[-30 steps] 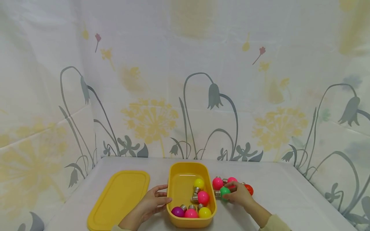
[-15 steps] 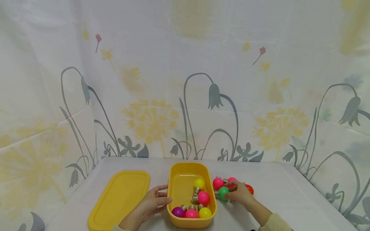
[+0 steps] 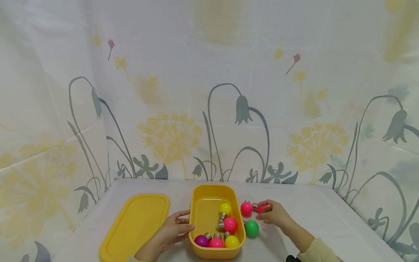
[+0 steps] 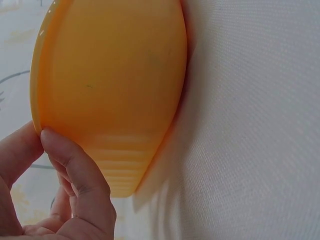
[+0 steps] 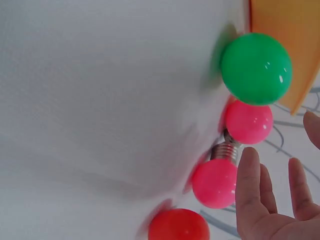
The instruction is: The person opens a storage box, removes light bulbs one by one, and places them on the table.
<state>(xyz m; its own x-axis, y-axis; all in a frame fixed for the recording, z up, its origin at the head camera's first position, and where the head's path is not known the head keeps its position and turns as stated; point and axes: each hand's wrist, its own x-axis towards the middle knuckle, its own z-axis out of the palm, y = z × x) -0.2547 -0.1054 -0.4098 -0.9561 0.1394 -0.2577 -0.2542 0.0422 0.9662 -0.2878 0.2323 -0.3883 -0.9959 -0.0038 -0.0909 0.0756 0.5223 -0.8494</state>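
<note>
My left hand (image 3: pixel 175 227) pinches the left rim of the yellow box (image 3: pixel 205 211) between thumb and finger, as the left wrist view shows. Inside lie yellow, pink and purple light bulbs with metal screw bases. To the box's right, a green bulb (image 3: pixel 252 228) rests on the table against or close to its wall. My right hand (image 3: pixel 275 215) hovers with spread fingers, holding nothing, beside a pink bulb (image 5: pixel 215 184). Another pink bulb (image 3: pixel 246 209) lies nearer the box. A red bulb (image 5: pixel 178 226) appears in the right wrist view; my hand hides it in the head view.
On the left lies a flat yellow lid (image 3: pixel 137 222). White cloth (image 3: pixel 314 203) covers the table, and a flower-printed curtain (image 3: pixel 183 91) stands behind and at both sides.
My right hand has let go of the green bulb, which now lies nearer the front, and has shifted right toward the pink bulb. My left hand and the box have stayed put.
</note>
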